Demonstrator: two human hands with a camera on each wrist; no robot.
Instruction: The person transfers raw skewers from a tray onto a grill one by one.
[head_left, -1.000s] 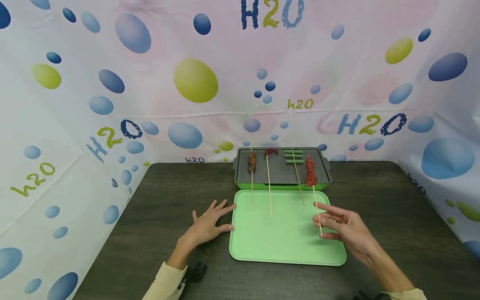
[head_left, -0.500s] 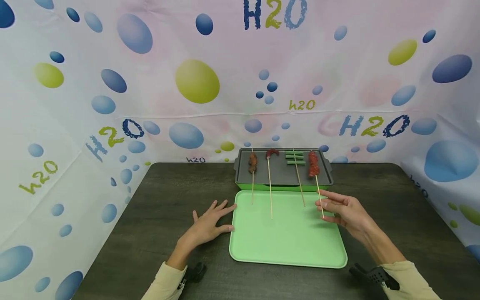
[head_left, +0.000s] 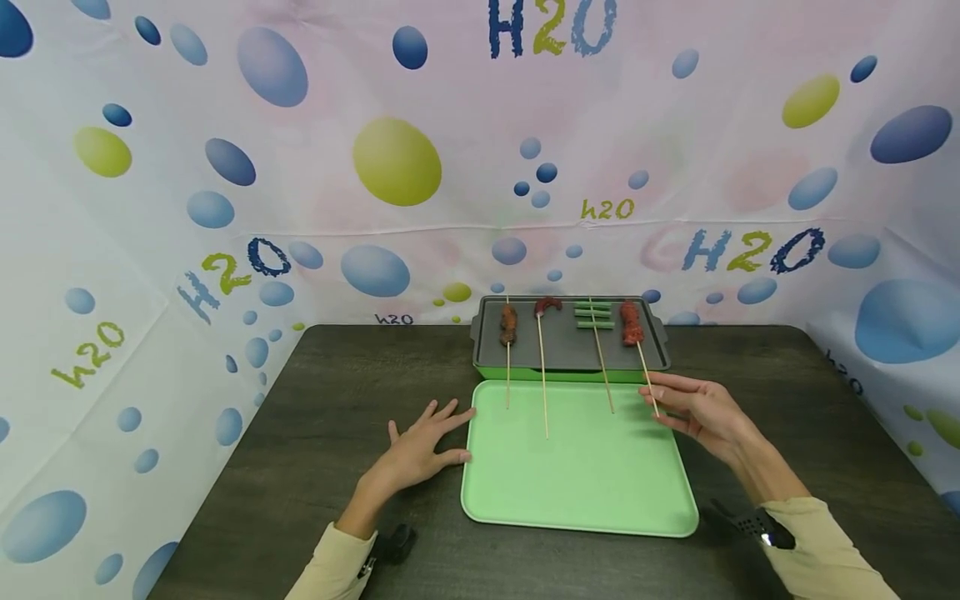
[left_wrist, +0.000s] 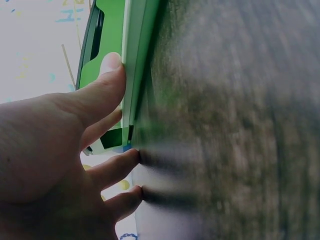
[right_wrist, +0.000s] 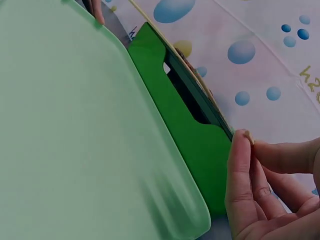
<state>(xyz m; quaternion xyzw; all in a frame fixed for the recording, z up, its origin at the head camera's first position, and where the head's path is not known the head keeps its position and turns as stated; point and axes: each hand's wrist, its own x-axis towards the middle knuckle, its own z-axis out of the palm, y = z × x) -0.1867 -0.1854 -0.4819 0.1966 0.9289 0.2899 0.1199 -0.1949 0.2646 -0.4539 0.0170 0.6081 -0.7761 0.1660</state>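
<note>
My right hand (head_left: 701,412) pinches the bare stick end of a red meat skewer (head_left: 632,323); its meat end lies over the right side of the grill (head_left: 562,357). In the right wrist view, the thumb and fingers of the right hand (right_wrist: 280,185) meet at the stick's tip, above the tray's corner. My left hand (head_left: 416,450) is spread, thumb and a finger at the left rim of the light green tray (head_left: 577,479). In the left wrist view, the thumb of the left hand (left_wrist: 45,145) lies against the tray's edge (left_wrist: 132,75), other fingertips on the table.
Beside the red skewer on the grill lie a green vegetable skewer (head_left: 594,315), a curled dark red skewer (head_left: 550,304) and a brown meat skewer (head_left: 508,325). Their sticks extend over the tray. A dark wooden table (head_left: 322,375) meets a patterned backdrop (head_left: 480,167) behind.
My right hand has moved forward and slightly right with the red meat skewer, whose meat has gone from the grill's front edge to farther back over the plate. The left hand stays in place.
</note>
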